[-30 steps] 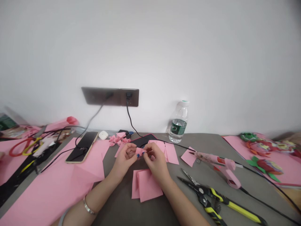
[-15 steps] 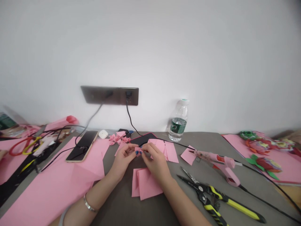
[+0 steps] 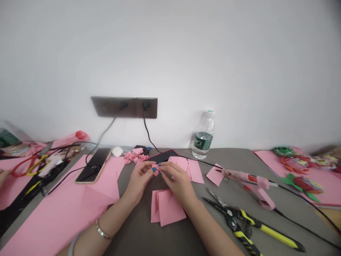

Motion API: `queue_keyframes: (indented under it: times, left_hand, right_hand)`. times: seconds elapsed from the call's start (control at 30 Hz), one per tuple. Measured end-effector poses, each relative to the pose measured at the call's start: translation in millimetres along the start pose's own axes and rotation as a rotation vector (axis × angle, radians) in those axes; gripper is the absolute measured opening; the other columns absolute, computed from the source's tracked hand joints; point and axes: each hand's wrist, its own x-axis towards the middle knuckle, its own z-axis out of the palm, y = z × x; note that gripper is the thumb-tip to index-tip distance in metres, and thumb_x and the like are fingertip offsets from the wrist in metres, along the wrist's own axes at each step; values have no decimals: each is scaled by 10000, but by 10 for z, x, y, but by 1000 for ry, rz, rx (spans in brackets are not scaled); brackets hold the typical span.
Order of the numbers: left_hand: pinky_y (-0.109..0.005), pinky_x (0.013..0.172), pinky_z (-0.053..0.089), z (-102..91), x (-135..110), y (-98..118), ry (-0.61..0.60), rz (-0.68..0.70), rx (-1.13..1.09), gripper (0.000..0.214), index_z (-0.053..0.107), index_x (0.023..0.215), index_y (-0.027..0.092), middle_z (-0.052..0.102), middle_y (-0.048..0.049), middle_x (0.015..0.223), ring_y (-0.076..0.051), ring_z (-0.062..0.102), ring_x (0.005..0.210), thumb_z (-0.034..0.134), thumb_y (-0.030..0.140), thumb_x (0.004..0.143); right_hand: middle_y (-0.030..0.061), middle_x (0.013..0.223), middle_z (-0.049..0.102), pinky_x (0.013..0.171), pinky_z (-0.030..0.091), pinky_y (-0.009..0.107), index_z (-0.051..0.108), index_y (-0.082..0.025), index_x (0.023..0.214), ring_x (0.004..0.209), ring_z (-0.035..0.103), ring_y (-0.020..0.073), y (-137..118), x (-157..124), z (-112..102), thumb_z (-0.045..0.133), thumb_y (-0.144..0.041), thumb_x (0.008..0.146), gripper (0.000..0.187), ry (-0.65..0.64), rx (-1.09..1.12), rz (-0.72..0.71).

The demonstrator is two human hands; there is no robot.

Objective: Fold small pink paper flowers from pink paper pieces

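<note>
Between the fingertips of both hands is a small piece of pink paper, partly hidden by the fingers. My left hand pinches it from the left, thumb toward me. From the right, my right hand closes its thumb and index finger on the same piece. Below the hands lie several pink paper squares. More pink squares rest behind my right hand. A cluster of folded pink paper pieces sits beyond my left hand.
A pink glue gun and yellow-handled pliers lie to the right. A water bottle stands by the wall. On the left, a phone rests on large pink sheets. Cables cross the table; paper flowers lie far right.
The fingers have shifted slightly around the small pink paper, with the right index finger now over its top edge. The rest of the scene stays in place apart from a slight camera shift.
</note>
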Motion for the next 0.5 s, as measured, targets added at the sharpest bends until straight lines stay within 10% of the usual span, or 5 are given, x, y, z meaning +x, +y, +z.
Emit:
queue_keyframes:
  times: [0.5]
  left_hand:
    - [-259,739,521,-23,13,-25,11,80,120,313,683,906,180,717,-25,848,-151,669,773,830,288,651]
  right_hand:
    - [94,1004,712,768,569,347,649,-217,856,899,687,214,-40,10,13,587,-283,892,97,74,376,275]
